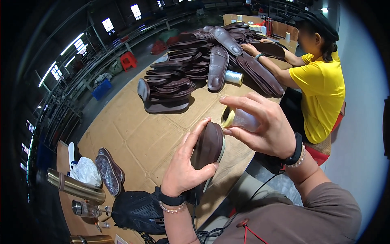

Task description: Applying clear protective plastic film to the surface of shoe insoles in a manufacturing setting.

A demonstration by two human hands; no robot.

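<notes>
My left hand (183, 173) is closed around a dark brown insole (210, 142), which stands on edge with its rounded end up and a pale rim facing right. Just to the right of it, my right hand (270, 124) grips a roll of clear film (245, 120) between thumb and fingers. The roll's yellow core end (229, 117) points toward the insole, close to its top. Whether a strip of film runs between them is too faint to tell. Beyond my hands lies a large heap of brown insoles (174, 79), with another film roll (234, 77) beside it.
At right, a co-worker in a yellow shirt (321, 87) handles insoles. Film-wrapped insoles (109, 171), a white plastic bag (86, 172), a gold flask (75, 186), a glass bottle (85, 208) and a black bag (138, 209) occupy the near left. A cable (256, 190) hangs by the table edge.
</notes>
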